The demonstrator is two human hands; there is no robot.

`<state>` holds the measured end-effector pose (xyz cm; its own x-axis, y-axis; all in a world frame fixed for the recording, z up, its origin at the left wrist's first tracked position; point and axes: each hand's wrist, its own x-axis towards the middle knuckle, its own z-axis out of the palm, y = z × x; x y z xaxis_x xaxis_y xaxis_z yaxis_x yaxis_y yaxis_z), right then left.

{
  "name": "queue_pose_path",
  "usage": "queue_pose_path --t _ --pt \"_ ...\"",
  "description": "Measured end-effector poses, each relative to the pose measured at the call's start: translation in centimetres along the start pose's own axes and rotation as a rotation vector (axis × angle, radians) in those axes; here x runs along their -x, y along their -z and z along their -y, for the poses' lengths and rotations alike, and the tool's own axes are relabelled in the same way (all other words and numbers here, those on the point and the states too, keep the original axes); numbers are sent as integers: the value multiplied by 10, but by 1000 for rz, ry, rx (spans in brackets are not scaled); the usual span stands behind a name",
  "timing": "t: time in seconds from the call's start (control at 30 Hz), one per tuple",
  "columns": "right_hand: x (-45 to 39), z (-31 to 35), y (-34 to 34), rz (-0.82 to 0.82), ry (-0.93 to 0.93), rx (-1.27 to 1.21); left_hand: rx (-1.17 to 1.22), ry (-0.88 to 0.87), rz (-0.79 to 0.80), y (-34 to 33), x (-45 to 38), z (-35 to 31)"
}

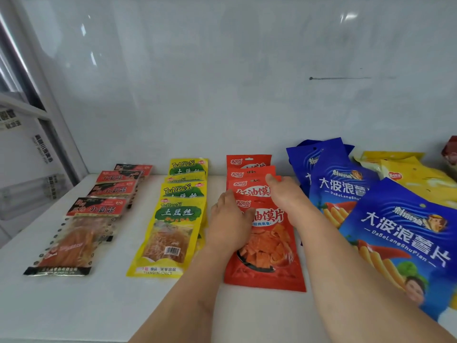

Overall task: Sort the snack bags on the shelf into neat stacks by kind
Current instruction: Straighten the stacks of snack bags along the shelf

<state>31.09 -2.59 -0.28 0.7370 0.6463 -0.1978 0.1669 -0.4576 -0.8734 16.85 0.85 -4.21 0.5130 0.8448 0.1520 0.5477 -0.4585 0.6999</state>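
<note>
Several red snack bags (268,246) lie in an overlapping row at the middle of the white shelf (103,305). My left hand (228,221) rests flat on the left side of the front red bags. On the right side of the row my right hand (286,196) lies with its thumb over a red bag's top edge. To the left run a row of yellow bags (173,233) and a row of black-and-red bags (74,238). Blue bags (395,233) overlap on the right.
Yellow bags (408,177) are piled behind the blue ones at the far right, with a dark red bag (451,149) at the frame's edge. The shelf's white back wall (222,82) stands close behind the rows. A shelf post (49,107) is at the left.
</note>
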Motion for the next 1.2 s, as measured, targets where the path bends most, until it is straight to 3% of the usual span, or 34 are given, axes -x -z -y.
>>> queue_pose_path --t 0.13,0.27,0.4,0.47,0.53,0.7,1.2 --pt "2 2 -3 1 19 93 -9 -15 -17 2 -1 2" --pt "1 8 -7 -131 86 271 57 -4 -14 3 1 -1" --pt "-15 21 -4 -206 298 579 -185 -105 -73 6 29 -13" --pt "-25 28 -5 -160 414 693 -354 -165 -93 3 50 -21" --pt "-34 30 -9 -62 504 799 -462 -182 -2 -3 63 -25" --pt "-45 30 -16 64 523 923 -637 -154 118 -8 67 -15" --pt "-44 43 -9 484 148 377 -638 -246 177 1 58 -15"
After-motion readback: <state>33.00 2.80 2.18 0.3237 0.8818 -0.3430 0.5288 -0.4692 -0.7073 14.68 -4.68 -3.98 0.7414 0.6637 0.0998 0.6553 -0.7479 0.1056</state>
